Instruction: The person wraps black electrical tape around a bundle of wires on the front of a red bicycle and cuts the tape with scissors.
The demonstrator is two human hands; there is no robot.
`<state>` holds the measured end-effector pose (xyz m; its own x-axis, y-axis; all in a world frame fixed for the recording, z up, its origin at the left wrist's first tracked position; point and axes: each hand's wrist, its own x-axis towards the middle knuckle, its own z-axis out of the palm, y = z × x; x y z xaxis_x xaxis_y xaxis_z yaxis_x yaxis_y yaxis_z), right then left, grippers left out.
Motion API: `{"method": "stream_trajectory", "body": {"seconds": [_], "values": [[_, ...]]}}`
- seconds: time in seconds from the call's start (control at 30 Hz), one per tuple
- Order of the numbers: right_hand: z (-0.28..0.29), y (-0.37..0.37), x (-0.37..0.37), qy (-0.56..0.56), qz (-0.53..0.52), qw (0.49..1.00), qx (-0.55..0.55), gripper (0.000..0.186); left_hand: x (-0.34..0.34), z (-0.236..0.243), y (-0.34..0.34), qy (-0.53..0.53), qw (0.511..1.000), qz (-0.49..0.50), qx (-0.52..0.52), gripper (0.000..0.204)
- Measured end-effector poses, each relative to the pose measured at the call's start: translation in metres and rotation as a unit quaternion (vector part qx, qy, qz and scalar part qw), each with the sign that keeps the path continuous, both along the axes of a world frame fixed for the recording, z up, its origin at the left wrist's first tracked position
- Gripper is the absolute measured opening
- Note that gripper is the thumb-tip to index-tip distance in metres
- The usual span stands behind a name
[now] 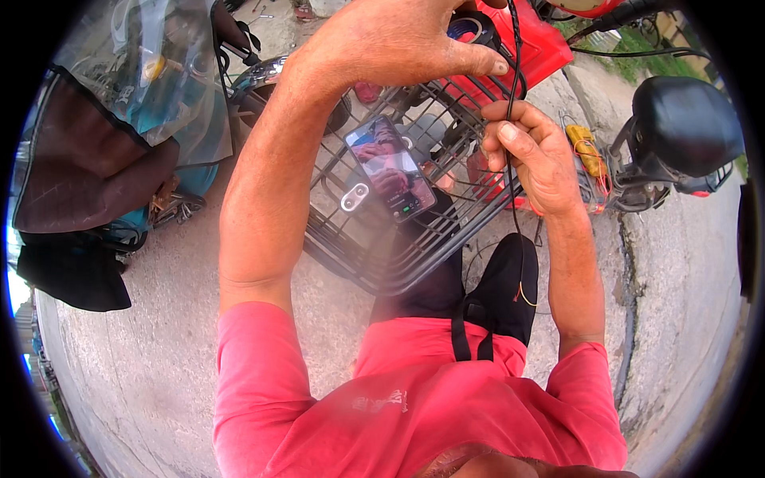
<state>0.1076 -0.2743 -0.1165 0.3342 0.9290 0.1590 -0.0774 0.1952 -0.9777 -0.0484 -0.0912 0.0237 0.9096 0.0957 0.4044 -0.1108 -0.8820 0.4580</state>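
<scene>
A thin black cable (pixel 511 171) hangs down from the top edge. My right hand (pixel 538 155) is closed, pinching it between thumb and fingers. Below that grip the cable trails to bare thin wire ends (pixel 522 295) over my right thigh. My left hand (pixel 398 44) reaches across the top, its thumb stretched out with the tip beside the cable. Its other fingers are mostly cut off by the upper edge, so their hold is hidden. A dark roll of tape (pixel 466 30) shows just behind that thumb. Under both hands, a phone (pixel 390 167) with a lit screen lies on the basket.
The black wire basket (pixel 390 279) stands in front of my legs. To the right are a yellow multimeter-like device (pixel 586 150) and a black seat (pixel 687 126). A red plastic panel (pixel 534 44) is beyond the cable. Brown and clear covers (pixel 88 159) hang at left.
</scene>
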Motion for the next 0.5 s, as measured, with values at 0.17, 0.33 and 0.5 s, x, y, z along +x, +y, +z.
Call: {"method": "stream_trajectory", "body": {"seconds": [0.17, 0.33, 0.5], "values": [[0.001, 0.000, -0.001, -0.001, 0.002, 1.000, 0.002, 0.036, 0.009, -0.011, 0.004, -0.013, 0.999, 0.030, 0.025, 0.069], [0.000, 0.000, -0.001, -0.005, 0.001, 1.000, 0.002, 0.036, 0.011, -0.015, 0.008, -0.036, 0.999, 0.002, 0.013, 0.068], [0.001, 0.000, -0.001, -0.008, -0.002, 1.000, -0.002, 0.036, 0.008, -0.010, 0.003, -0.016, 0.999, 0.027, 0.023, 0.068]]}}
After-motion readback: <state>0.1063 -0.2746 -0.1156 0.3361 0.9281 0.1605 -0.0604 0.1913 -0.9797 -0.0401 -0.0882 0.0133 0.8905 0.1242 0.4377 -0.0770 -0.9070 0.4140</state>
